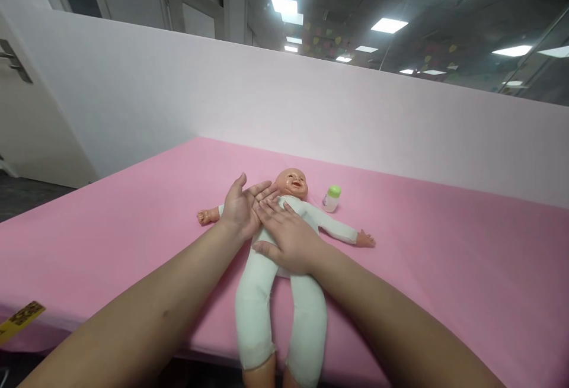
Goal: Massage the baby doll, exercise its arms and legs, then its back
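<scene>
A baby doll point(306, 299) in a pale cloth suit lies on its back, arms spread, its smiling head farthest from me. My left hand point(245, 205) is palm up with fingers stretched, over the doll's shoulder and upper chest at the left. Palm down, my right hand point(291, 237) lies over the doll's torso, its fingertips touching or overlapping the fingers and palm of my left hand. Neither hand holds an object. Beside the doll's head, to the right, stands a small clear bottle point(331, 200) with a green cap.
A pink cover point(427, 257) spreads over the table, with a white wall point(311, 115) behind it. At the front left edge is a yellow label point(21, 320) with a printed code. A door point(35, 109) stands at the far left.
</scene>
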The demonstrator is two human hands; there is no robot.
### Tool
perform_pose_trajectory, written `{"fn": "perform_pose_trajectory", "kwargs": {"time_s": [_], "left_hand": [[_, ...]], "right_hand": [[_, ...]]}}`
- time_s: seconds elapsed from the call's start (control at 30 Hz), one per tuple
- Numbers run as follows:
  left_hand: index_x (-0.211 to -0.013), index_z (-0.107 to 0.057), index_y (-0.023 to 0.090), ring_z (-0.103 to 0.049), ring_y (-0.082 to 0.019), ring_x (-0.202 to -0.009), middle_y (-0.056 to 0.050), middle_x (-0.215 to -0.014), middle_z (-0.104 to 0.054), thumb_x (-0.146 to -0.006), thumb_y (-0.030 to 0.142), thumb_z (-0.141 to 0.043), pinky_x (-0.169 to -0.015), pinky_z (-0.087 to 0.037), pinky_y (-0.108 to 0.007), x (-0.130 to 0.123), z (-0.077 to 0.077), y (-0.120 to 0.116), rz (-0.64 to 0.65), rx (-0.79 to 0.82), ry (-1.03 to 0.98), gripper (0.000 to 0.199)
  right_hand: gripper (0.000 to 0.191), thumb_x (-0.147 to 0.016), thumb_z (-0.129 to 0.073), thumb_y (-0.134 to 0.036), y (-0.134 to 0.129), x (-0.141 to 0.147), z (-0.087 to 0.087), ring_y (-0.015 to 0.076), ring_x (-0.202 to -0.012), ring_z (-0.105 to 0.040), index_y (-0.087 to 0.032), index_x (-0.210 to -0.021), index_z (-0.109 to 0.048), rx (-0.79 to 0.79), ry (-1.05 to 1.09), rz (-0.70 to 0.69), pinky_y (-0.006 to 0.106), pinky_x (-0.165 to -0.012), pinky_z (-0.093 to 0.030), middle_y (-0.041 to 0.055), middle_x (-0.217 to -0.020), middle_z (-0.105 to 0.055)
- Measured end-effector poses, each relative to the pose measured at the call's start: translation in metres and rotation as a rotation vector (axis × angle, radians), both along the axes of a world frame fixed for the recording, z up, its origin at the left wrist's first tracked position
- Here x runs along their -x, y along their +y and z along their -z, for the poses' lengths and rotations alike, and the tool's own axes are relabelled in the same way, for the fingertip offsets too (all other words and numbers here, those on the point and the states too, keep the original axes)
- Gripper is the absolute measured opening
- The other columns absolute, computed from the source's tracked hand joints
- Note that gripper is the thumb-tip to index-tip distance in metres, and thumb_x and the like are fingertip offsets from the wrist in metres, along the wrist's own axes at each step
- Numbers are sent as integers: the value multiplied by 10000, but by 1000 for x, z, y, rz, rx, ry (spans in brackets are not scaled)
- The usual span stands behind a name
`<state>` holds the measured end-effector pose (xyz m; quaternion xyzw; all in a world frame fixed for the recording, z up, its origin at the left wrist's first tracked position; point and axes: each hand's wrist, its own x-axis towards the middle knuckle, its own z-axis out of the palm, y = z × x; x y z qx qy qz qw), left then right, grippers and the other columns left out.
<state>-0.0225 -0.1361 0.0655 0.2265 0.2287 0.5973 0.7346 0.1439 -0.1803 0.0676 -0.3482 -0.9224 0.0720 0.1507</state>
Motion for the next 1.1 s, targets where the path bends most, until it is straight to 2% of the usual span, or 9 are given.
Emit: {"fn": "perform_pose_trajectory", "kwargs": {"time_s": [0.13, 0.2, 0.33, 0.47, 0.53, 0.7, 0.9, 1.0, 1.1], "left_hand": [[-1382, -618, 82, -662, -341, -1334, -245, -1399, -674, -987, 684, -551, -1099, -591, -446, 6, 4, 6, -57, -8, -1, 722], [-1380, -622, 107, -663, -327, -1333, -231, -1392, -679, -990, 685, -555, -1087, -599, -445, 5, 4, 6, -72, -5, -3, 700], [-1378, -634, 128, -642, -326, -1363, -217, -1393, -683, -1001, 692, -528, -1121, -574, -464, -4, -1, -5, -37, -22, -11, 687], [-1353, -660, 111, -629, -375, -1369, -233, -1381, -692, -995, 712, -513, -1145, -543, -527, -15, -9, -19, 53, -49, 5, 715], [-1333, -669, 103, -633, -391, -1359, -242, -1372, -696, -999, 711, -499, -1147, -532, -555, -19, -11, -22, 84, -55, 22, 715], [-1323, -662, 91, -647, -393, -1335, -248, -1343, -706, -1004, 688, -501, -1153, -522, -563, -25, -9, -22, 84, -24, 15, 696], [-1347, -637, 53, -642, -397, -1343, -259, -1343, -698, -1008, 656, -509, -1165, -521, -542, -18, -13, -21, 18, -22, 33, 704], [-1361, -625, 45, -644, -371, -1351, -259, -1376, -683, -997, 664, -525, -1163, -535, -488, -8, -13, -14, -32, -61, 35, 724], [-1383, -613, 59, -638, -347, -1365, -249, -1426, -660, -979, 684, -553, -1140, -559, -440, 1, -9, -7, -50, -86, 20, 747]], "right_hand": [[676, -1114, -500, -455, -9, 4, -2, 294, -1623, -301, -115, -1680, -353, 14, 88, -108, 539, -1341, -249, 171, -1721, -327], [656, -1114, -491, -416, -13, 5, -3, 275, -1610, -337, -108, -1676, -354, 39, 138, -157, 506, -1333, -287, 173, -1706, -368], [839, -1089, -536, -525, -15, 8, -2, 283, -1649, -225, -111, -1727, -182, 47, 195, -189, 508, -1345, -244, 174, -1758, -242], [1056, -1014, -613, -682, -12, 9, 2, 326, -1673, -61, -138, -1742, -75, -39, 181, -129, 569, -1360, -83, 146, -1793, -101], [1046, -1019, -604, -683, -9, 9, 4, 325, -1675, -36, -143, -1743, -77, -76, 156, -74, 583, -1357, -33, 141, -1793, -101], [995, -1043, -561, -677, -3, 7, 6, 306, -1677, -30, -169, -1745, -72, -87, 112, -13, 594, -1351, 2, 125, -1794, -99], [994, -1041, -513, -730, -3, 5, 5, 314, -1675, -24, -148, -1741, -114, -54, 66, 52, 600, -1352, -26, 141, -1789, -88], [942, -1049, -510, -713, -4, 5, 5, 339, -1667, -108, -131, -1726, -211, -54, 57, 42, 627, -1346, -87, 169, -1769, -177], [905, -1046, -544, -676, -6, 4, 6, 346, -1647, -213, -111, -1704, -287, -77, 95, -27, 610, -1342, -184, 186, -1745, -258]]}}
